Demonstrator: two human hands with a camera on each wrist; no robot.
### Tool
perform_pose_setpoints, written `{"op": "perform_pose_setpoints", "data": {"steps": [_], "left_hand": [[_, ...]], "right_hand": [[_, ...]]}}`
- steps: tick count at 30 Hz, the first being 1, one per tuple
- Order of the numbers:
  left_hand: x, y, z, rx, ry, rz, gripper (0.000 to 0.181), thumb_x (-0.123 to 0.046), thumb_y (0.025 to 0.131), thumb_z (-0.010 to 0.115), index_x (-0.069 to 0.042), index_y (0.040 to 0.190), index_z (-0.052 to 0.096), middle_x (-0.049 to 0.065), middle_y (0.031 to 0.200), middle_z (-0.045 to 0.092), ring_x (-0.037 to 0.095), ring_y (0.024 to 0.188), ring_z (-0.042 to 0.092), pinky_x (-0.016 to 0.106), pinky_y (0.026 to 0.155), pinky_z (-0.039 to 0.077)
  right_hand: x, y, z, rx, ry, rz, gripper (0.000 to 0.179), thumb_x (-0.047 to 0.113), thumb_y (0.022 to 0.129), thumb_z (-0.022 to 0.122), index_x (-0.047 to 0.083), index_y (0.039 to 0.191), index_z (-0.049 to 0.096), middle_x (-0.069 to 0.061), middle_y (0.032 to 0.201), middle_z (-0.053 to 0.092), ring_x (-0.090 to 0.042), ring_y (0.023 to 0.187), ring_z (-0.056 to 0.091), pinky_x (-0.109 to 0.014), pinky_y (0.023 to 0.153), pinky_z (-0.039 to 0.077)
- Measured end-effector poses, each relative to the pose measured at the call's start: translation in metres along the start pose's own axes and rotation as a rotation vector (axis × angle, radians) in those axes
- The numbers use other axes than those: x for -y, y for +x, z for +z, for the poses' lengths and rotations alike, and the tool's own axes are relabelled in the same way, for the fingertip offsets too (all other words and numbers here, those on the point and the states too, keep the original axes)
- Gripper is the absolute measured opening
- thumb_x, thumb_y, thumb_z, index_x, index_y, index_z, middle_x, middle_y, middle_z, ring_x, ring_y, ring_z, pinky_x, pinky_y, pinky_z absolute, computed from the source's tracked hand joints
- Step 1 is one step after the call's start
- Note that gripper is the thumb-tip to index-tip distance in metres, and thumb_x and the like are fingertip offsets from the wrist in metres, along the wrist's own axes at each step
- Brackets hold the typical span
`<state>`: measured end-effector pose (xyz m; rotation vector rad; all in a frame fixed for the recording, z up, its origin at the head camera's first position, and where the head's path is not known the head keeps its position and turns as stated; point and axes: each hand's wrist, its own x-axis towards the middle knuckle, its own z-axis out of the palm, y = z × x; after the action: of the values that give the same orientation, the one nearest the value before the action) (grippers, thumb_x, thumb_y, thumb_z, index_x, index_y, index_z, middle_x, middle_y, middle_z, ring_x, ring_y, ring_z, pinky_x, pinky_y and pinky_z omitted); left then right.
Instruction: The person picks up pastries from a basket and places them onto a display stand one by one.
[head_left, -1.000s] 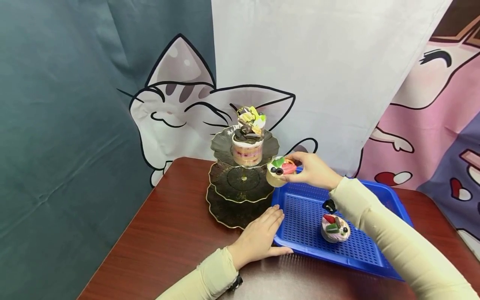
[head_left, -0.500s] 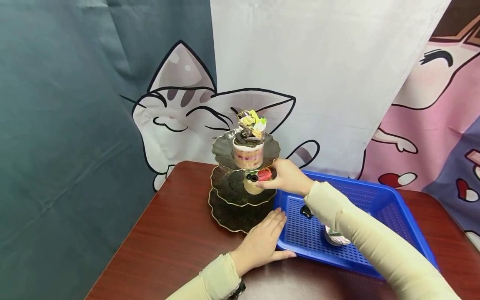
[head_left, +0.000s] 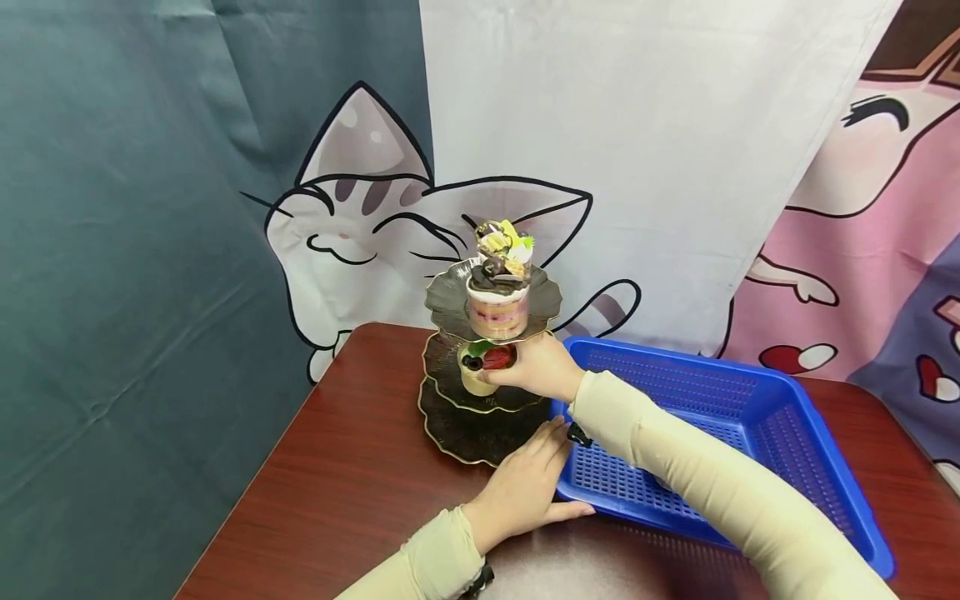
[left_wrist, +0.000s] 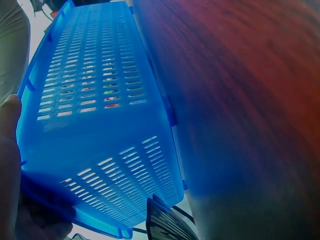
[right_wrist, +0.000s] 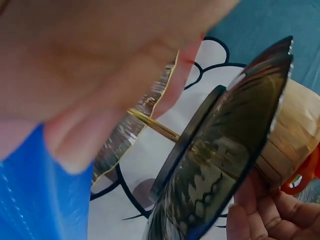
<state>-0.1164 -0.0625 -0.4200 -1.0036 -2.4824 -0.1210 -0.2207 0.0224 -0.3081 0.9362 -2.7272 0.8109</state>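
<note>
A small pale-yellow cake (head_left: 477, 375) topped with strawberry, dark berries and a green leaf is at the middle tier of a dark, gold-rimmed cake stand (head_left: 465, 433). My right hand (head_left: 542, 368) pinches it from the right, below the top tier. In the right wrist view, the cake (right_wrist: 292, 132) and my curled right fingers (right_wrist: 270, 215) show beyond a plate's underside. Whether the cake touches the plate is unclear. My left hand (head_left: 521, 483) rests on the left corner of the blue basket (head_left: 795, 433), fingers straight, thumb along the front.
A layered cake (head_left: 498, 310) with chocolate topping stands on the top tier, partly covering another decorated dessert (head_left: 504, 237) behind. Reddish wood table (head_left: 300, 483) extends left of the stand. My right forearm (head_left: 697, 450) crosses over the basket. A printed cat curtain (head_left: 510, 100) hangs behind.
My right hand has carried the fruit-topped cake left from above the basket to the middle tier. The forearm now covers the other cake in the basket. My left hand stays at the corner.
</note>
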Motion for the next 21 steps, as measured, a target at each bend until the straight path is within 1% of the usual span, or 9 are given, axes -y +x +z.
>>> {"op": "perform_pose_setpoints", "data": {"steps": [4, 7, 13, 18, 21], "left_hand": [[-0.0002, -0.0002, -0.0005, 0.007, 0.004, -0.002, 0.081, -0.071, 0.083, 0.053, -0.006, 0.132, 0.055, 0.01, 0.142, 0.052, 0.02, 0.14, 0.04, 0.026, 0.116, 0.033], [-0.0004, -0.0002, -0.0003, 0.012, 0.003, -0.007, 0.082, -0.071, 0.083, 0.053, -0.006, 0.133, 0.054, 0.01, 0.143, 0.051, 0.02, 0.14, 0.04, 0.026, 0.116, 0.033], [-0.0012, -0.0007, 0.0004, -0.003, 0.003, -0.009, 0.081, -0.07, 0.082, 0.055, -0.006, 0.131, 0.056, 0.011, 0.143, 0.051, 0.02, 0.14, 0.041, 0.026, 0.115, 0.035], [-0.0017, 0.0001, 0.0005, -0.02, 0.001, -0.006, 0.08, -0.07, 0.081, 0.056, -0.006, 0.129, 0.057, 0.01, 0.141, 0.053, 0.02, 0.139, 0.041, 0.025, 0.114, 0.035], [-0.0019, 0.0006, 0.0001, -0.02, 0.001, -0.007, 0.079, -0.07, 0.081, 0.056, -0.006, 0.129, 0.057, 0.009, 0.14, 0.054, 0.02, 0.14, 0.041, 0.025, 0.115, 0.034]], "right_hand": [[0.002, 0.0002, 0.0018, 0.031, -0.051, 0.036, 0.05, 0.046, 0.074, 0.076, 0.009, 0.106, 0.066, -0.006, 0.091, 0.072, -0.02, 0.079, 0.066, -0.036, 0.071, 0.055], [0.0013, 0.0007, 0.0029, 0.052, -0.074, 0.04, 0.048, 0.048, 0.075, 0.075, 0.009, 0.103, 0.067, -0.005, 0.086, 0.073, -0.019, 0.075, 0.067, -0.035, 0.068, 0.054], [-0.0009, 0.0024, 0.0066, 0.059, -0.083, 0.051, 0.054, 0.048, 0.075, 0.076, 0.01, 0.111, 0.064, -0.008, 0.095, 0.072, -0.025, 0.085, 0.068, -0.041, 0.075, 0.055], [0.0008, 0.0036, 0.0076, 0.048, -0.114, 0.081, 0.057, 0.052, 0.073, 0.075, 0.012, 0.111, 0.063, -0.01, 0.097, 0.072, -0.031, 0.087, 0.069, -0.046, 0.076, 0.055], [0.0006, 0.0043, 0.0073, 0.038, -0.106, 0.08, 0.06, 0.053, 0.073, 0.075, 0.012, 0.115, 0.061, -0.011, 0.101, 0.071, -0.032, 0.091, 0.068, -0.047, 0.08, 0.055]]}}
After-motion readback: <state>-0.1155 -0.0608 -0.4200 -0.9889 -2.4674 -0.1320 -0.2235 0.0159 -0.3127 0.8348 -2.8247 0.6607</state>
